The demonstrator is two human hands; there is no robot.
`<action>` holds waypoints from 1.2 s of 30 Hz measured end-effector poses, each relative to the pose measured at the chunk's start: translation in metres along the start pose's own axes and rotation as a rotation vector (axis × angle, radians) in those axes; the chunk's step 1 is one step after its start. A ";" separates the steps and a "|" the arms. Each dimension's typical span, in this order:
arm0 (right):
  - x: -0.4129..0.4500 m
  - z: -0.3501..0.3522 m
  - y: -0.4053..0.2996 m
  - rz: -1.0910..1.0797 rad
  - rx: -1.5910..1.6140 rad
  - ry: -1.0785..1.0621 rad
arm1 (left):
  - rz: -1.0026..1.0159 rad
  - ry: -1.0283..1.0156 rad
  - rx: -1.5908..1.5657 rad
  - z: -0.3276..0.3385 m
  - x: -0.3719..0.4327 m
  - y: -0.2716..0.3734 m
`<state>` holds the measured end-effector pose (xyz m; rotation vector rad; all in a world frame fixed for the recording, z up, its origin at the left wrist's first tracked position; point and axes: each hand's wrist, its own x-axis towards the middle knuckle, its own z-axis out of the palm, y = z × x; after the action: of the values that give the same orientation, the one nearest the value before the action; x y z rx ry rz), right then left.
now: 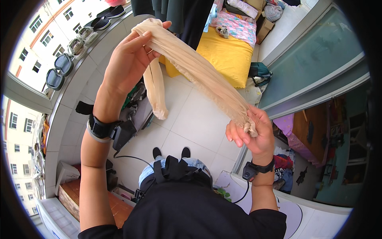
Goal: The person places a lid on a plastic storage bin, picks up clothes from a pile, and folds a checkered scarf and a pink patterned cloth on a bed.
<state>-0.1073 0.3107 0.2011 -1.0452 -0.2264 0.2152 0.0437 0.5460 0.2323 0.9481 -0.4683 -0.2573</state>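
Observation:
A sheer beige stocking garment, possibly tights [197,68], is stretched slantwise between my raised hands. My left hand [131,50] grips its bunched upper end, with the thumb on top and fingertips showing behind the fabric. From beside that hand a second beige length hangs down, its gathered tip over the floor tiles. Lower and to the right, my right hand [253,131] pinches the other gathered end between thumb and fingers. Dark garments [167,15] hang just beyond my left hand.
Shoes [78,47] and an open grey case [59,71] line the window ledge at left. Ahead stands a bed with a yellow cover [223,56], a teal backpack [259,71] beside it. A sliding glass door [313,56] is at right, a wooden cabinet [89,203] at lower left.

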 end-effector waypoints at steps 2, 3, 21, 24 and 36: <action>0.001 0.000 0.000 -0.016 -0.013 0.027 | 0.014 0.027 0.067 -0.003 -0.001 0.000; 0.001 -0.003 0.000 -0.047 0.021 -0.005 | 0.015 0.063 0.070 -0.003 -0.002 -0.001; -0.023 -0.049 -0.039 -0.220 0.210 0.200 | -0.160 0.109 0.177 0.007 -0.010 -0.005; -0.028 -0.056 -0.052 -0.322 0.191 0.156 | -0.261 0.049 0.263 0.007 -0.009 -0.010; -0.026 -0.047 -0.098 -0.337 0.168 -0.033 | -0.149 0.031 0.826 0.012 -0.010 -0.028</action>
<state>-0.1117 0.2170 0.2623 -0.8231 -0.4027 -0.0532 0.0284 0.5256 0.2119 1.7956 -0.4807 -0.1800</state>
